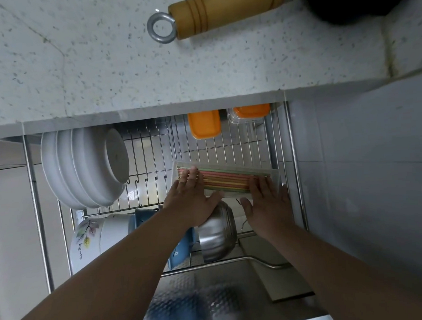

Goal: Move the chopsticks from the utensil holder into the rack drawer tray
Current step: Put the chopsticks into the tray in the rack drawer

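A bundle of coloured chopsticks (pixel 224 179) in pink, green and yellow lies flat in a clear plastic tray (pixel 274 175) inside the pulled-out wire rack drawer (pixel 294 156). My left hand (pixel 191 201) lies flat over the left ends of the chopsticks, fingers spread. My right hand (pixel 267 203) rests its fingers on the right ends, with its thumb at the tray's near edge. No utensil holder is in view.
White bowls (pixel 84 165) stand on edge at the rack's left. A steel bowl (pixel 218 232), a blue bowl (pixel 180 253) and a leaf-patterned bowl (pixel 87 237) sit nearer me. Two orange-lidded containers (pixel 203 124) are at the back. A wooden pan handle (pixel 222 9) lies on the speckled counter (pixel 128 66).
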